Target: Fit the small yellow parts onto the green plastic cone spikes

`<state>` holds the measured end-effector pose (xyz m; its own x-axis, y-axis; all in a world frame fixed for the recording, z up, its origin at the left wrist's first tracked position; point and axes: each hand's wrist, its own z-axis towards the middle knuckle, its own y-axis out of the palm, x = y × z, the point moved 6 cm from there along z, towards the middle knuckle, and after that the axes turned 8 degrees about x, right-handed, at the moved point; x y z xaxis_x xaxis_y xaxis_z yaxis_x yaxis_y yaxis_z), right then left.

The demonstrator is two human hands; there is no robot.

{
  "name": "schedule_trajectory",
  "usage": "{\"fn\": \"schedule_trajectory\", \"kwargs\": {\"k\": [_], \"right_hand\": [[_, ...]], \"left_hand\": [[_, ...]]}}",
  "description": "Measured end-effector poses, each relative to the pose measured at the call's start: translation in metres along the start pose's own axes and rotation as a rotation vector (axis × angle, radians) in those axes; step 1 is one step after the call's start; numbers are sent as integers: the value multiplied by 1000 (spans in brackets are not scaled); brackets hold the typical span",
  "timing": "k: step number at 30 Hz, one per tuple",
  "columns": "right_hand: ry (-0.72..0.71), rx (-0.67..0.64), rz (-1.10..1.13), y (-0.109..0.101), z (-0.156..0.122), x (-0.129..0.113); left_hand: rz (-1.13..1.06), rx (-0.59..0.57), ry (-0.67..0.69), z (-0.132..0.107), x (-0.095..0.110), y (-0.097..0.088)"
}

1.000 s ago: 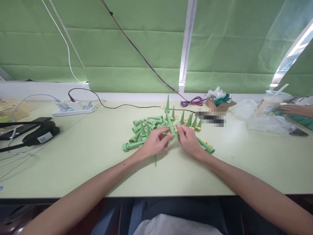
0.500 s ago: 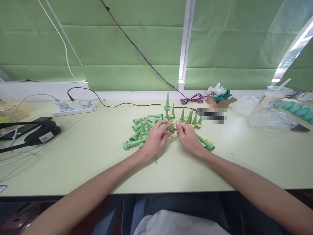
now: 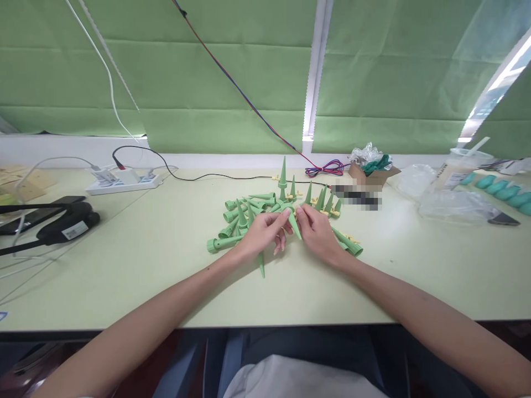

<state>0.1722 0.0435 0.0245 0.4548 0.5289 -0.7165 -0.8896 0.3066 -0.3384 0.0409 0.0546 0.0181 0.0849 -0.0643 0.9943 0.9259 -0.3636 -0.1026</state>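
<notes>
My left hand [image 3: 267,232] is closed on a green plastic watering spike [image 3: 295,224], thumb near its wide end, with the tip slanting down toward me. Close against it, my right hand [image 3: 318,231] pinches at a small yellow valve [image 3: 296,212] on the spike's side, mostly hidden by the fingers. Around my hands lie several more green spikes. One tall spike [image 3: 282,179] stands upright behind them, and a row of upright spikes with yellow valves [image 3: 321,199] is at the back right. Hollow green tubes [image 3: 226,243] lie heaped by my left wrist.
At the back left is a white power strip [image 3: 122,185], with a black headset-like device [image 3: 74,224] nearer me. To the right are a small cardboard box [image 3: 373,179], a plastic drink cup [image 3: 452,171] and several teal objects [image 3: 508,190]. The table's front edge [image 3: 290,326] runs below my arms.
The spike in my hands has turned, so its tip now points down toward me. My left fingers have shifted beneath it; my right hand stays close beside it.
</notes>
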Motion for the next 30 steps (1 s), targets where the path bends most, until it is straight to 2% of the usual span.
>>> {"fn": "schedule_trajectory", "kwargs": {"k": [11, 20, 30], "right_hand": [[-5, -19, -23, 2, 0, 6], [23, -21, -27, 2, 0, 7], [45, -19, -34, 3, 1, 7]], "left_hand": [[-46, -87, -3, 1, -9, 0], [143, -62, 127, -2, 2, 1], [176, -49, 147, -2, 2, 1]]}}
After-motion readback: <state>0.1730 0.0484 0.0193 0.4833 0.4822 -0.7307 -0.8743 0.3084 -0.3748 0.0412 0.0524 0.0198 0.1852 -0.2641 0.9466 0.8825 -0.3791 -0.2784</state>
